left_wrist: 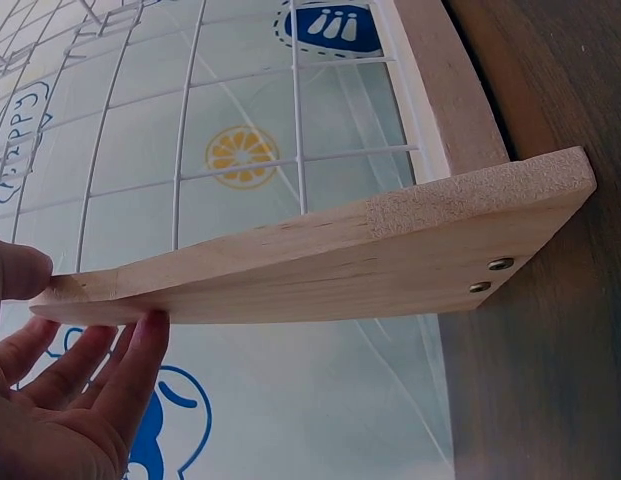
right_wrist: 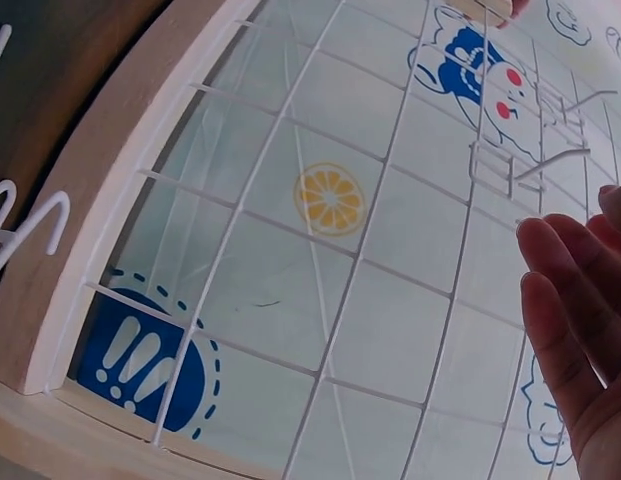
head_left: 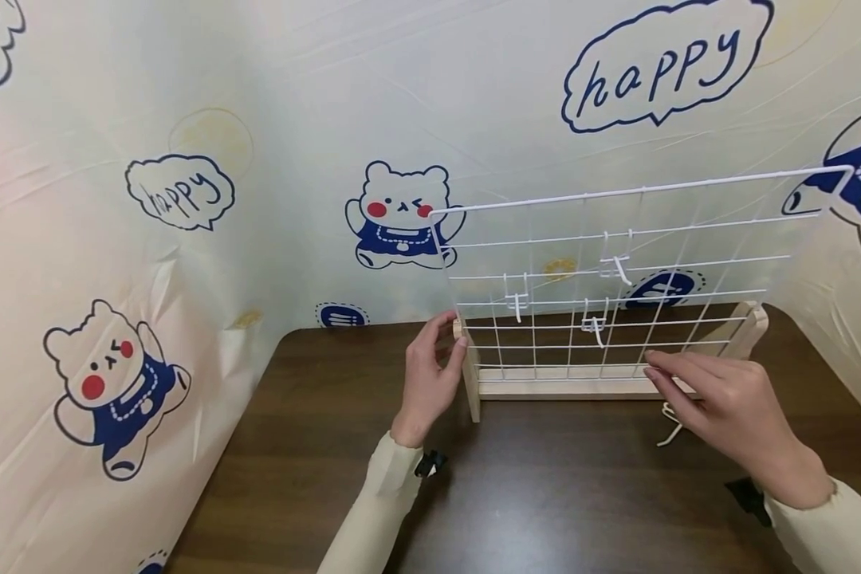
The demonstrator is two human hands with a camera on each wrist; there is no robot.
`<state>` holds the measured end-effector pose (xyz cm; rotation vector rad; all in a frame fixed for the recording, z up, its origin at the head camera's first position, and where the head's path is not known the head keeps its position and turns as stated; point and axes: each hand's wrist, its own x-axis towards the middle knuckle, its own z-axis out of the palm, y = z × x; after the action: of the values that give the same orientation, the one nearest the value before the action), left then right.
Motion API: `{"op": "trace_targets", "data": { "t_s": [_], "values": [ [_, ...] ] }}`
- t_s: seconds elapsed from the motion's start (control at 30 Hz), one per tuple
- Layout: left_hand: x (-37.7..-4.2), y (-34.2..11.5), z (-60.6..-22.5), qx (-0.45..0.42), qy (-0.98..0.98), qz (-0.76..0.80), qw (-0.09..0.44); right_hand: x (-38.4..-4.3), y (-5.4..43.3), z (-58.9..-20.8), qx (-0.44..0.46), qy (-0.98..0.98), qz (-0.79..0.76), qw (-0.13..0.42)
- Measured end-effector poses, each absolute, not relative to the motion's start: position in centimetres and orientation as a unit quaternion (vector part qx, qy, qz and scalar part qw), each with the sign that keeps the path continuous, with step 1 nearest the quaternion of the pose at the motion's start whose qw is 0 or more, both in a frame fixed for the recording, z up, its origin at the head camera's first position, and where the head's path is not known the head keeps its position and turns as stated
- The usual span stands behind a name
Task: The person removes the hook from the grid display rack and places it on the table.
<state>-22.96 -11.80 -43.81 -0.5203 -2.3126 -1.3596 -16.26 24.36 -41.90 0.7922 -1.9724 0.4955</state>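
Cream sleeves (head_left: pixel 828 530) are extending over the dark, wood-grained table (head_left: pixel 294 478). The right hand (head_left: pixel 725 402) is hovering before a white wire grid (head_left: pixel 572 272), fingers extended, nothing visible in its grasp; a loose white hook (head_left: pixel 671 438) is lying just beside it, partly hidden. The left hand (head_left: pixel 434 375) is pinching the upper end of the left wooden upright (left_wrist: pixel 320 262), probably steadying the grid. This pale, tapering upright, showing two screws (left_wrist: pixel 500 264), and a straight wooden bar (head_left: pixel 567 389) are apparently keeping the grid standing on the table. Three bent-wire hooks (head_left: pixel 595 324) are hanging from its rungs, prongs projecting forward. Creased, bear-printed sheeting (head_left: pixel 287 119) is forming the backdrop.
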Motion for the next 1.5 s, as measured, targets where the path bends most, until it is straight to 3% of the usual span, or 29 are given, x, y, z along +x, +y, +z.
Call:
{"op": "trace_targets", "data": {
  "t_s": [1.5],
  "values": [
    [-23.0,-11.9,-44.0,-0.187,-0.826,-0.494,0.198,-17.0,23.4,-39.6,0.296,-0.796,0.222,0.479]
  ]
}}
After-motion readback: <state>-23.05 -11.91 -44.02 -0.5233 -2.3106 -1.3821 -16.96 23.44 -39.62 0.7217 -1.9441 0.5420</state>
